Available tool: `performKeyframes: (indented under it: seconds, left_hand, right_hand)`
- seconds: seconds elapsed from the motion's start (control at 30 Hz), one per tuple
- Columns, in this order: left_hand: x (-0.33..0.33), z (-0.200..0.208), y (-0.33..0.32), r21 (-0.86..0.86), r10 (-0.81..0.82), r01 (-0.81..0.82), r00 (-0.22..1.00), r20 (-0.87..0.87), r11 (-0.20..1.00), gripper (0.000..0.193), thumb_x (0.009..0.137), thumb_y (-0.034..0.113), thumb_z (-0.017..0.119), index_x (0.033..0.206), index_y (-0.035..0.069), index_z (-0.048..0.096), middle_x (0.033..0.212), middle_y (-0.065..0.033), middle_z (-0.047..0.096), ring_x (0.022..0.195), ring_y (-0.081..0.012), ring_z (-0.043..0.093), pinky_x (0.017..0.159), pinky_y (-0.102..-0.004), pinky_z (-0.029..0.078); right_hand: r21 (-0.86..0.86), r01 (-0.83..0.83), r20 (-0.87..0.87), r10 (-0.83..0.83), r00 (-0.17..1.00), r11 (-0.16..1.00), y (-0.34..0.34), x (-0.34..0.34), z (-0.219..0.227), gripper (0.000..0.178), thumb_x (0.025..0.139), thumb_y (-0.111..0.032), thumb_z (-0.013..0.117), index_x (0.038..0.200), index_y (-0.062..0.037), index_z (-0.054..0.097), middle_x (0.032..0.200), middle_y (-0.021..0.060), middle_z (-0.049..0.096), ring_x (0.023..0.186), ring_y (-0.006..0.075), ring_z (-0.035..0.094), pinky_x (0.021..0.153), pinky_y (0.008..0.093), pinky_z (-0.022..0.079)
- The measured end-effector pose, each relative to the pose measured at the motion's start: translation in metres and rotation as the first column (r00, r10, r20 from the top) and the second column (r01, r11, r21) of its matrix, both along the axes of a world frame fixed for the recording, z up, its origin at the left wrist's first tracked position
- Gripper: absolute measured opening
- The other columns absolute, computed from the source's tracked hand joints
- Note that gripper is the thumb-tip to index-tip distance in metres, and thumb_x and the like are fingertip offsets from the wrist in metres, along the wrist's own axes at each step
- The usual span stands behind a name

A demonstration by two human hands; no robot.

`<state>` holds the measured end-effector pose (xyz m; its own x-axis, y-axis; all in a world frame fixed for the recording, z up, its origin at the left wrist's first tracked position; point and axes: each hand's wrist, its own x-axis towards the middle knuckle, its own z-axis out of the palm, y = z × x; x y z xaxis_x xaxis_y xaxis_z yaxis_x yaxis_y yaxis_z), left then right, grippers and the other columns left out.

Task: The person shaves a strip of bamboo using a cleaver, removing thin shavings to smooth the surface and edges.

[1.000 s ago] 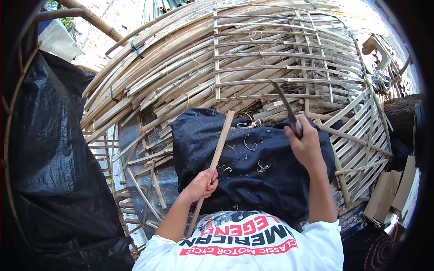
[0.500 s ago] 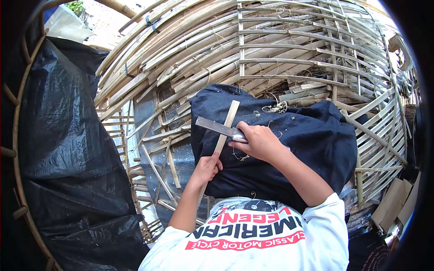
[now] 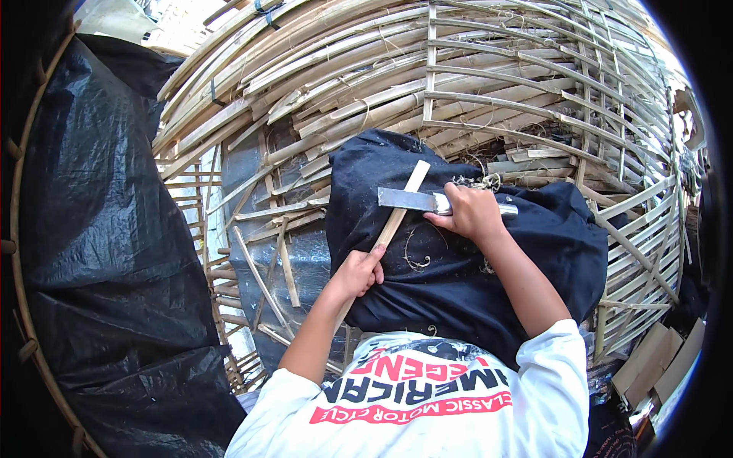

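Note:
My left hand (image 3: 360, 273) is closed round the lower part of a flat, pale bamboo strip (image 3: 402, 213), which slants up and away to the right over my lap. In my right hand (image 3: 473, 212) is a knife (image 3: 408, 200), gripped by its shiny, metallic-looking handle, whose end shows past my palm. Its broad, square-ended blade lies across the strip's upper part. Thin curly shavings (image 3: 417, 262) rest on the dark cloth (image 3: 473, 278) covering my lap. The strip's near end runs back beneath my left forearm.
Ahead lies a big pile of split bamboo (image 3: 305, 99), with a lattice of woven strips (image 3: 519, 95) at its right. Black plastic sheeting (image 3: 122, 221) hangs at the left. Loose bamboo pieces (image 3: 263, 278) lie beside my left arm. Cardboard (image 3: 649, 362) stands at the lower right.
My right hand and the knife have shifted right and slightly away. The blade lies flatter across the strip, and more of the handle shows. My left hand keeps its hold.

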<state>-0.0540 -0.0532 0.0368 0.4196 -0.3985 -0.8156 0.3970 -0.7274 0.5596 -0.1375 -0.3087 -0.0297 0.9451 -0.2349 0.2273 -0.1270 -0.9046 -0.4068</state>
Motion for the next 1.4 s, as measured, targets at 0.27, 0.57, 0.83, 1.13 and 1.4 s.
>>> performKeyframes:
  seconds: [0.27, 0.57, 0.83, 1.13, 1.4]
  left_hand:
    - [-0.004, -0.002, 0.001, 0.001, 0.01, -0.01, 0.999, 0.03, 1.0, 0.071, 0.098, 0.059, 0.043, 0.066, -0.003, 0.058, 0.046, 0.0052, 0.034, 0.036, -0.0058, 0.027, 0.035, -0.025, 0.022]
    - [-0.01, -0.009, 0.006, -0.033, -0.006, 0.01, 0.994, 0.108, 0.999, 0.073, 0.098, 0.06, 0.042, 0.066, -0.003, 0.058, 0.045, 0.0046, 0.034, 0.036, -0.006, 0.029, 0.035, -0.0249, 0.023]
    - [-0.007, -0.003, -0.003, -0.02, 0.039, -0.038, 0.998, 0.047, 0.999, 0.072, 0.099, 0.06, 0.041, 0.065, -0.002, 0.056, 0.046, 0.0047, 0.034, 0.036, -0.0061, 0.027, 0.035, -0.0249, 0.022]
    - [-0.007, -0.007, -0.003, -0.008, 0.059, -0.058, 0.996, 0.062, 0.998, 0.076, 0.099, 0.061, 0.039, 0.062, -0.003, 0.058, 0.045, 0.0029, 0.036, 0.035, -0.0076, 0.03, 0.034, -0.0254, 0.024]
    - [-0.006, -0.016, 0.003, -0.024, 0.006, -0.002, 0.986, 0.164, 1.0, 0.076, 0.1, 0.056, 0.04, 0.057, -0.003, 0.064, 0.046, -0.0041, 0.048, 0.046, -0.0119, 0.047, 0.048, -0.0278, 0.038]
  right_hand:
    - [0.058, -0.106, -0.066, 0.11, 0.992, 0.993, 0.032, 0.003, 0.021, 0.066, 0.078, -0.072, 0.06, 0.075, -0.0056, 0.057, 0.061, 0.0139, 0.064, 0.054, 0.0303, 0.066, 0.049, 0.0382, 0.052]
    - [0.089, -0.049, -0.098, 0.058, 0.993, 0.995, 0.035, 0.001, 0.02, 0.058, 0.08, -0.063, 0.065, 0.077, -0.0051, 0.055, 0.063, 0.0158, 0.064, 0.059, 0.0336, 0.066, 0.053, 0.0423, 0.052]
    - [0.143, -0.02, -0.155, 0.042, 0.987, 0.99, 0.022, 0.009, 0.023, 0.064, 0.082, -0.067, 0.06, 0.074, -0.0034, 0.056, 0.062, 0.0177, 0.064, 0.06, 0.0362, 0.066, 0.056, 0.045, 0.052]
    - [0.123, 0.073, -0.103, -0.061, 0.993, 0.99, -0.009, 0.025, 0.012, 0.067, 0.084, -0.069, 0.054, 0.071, -0.0043, 0.061, 0.06, 0.0187, 0.063, 0.06, 0.0358, 0.067, 0.054, 0.0448, 0.053]
    - [0.15, -0.073, -0.195, 0.102, 0.975, 0.986, 0.015, 0.027, 0.012, 0.068, 0.081, -0.072, 0.056, 0.069, -0.0049, 0.063, 0.06, 0.0173, 0.064, 0.059, 0.0341, 0.067, 0.054, 0.043, 0.053]
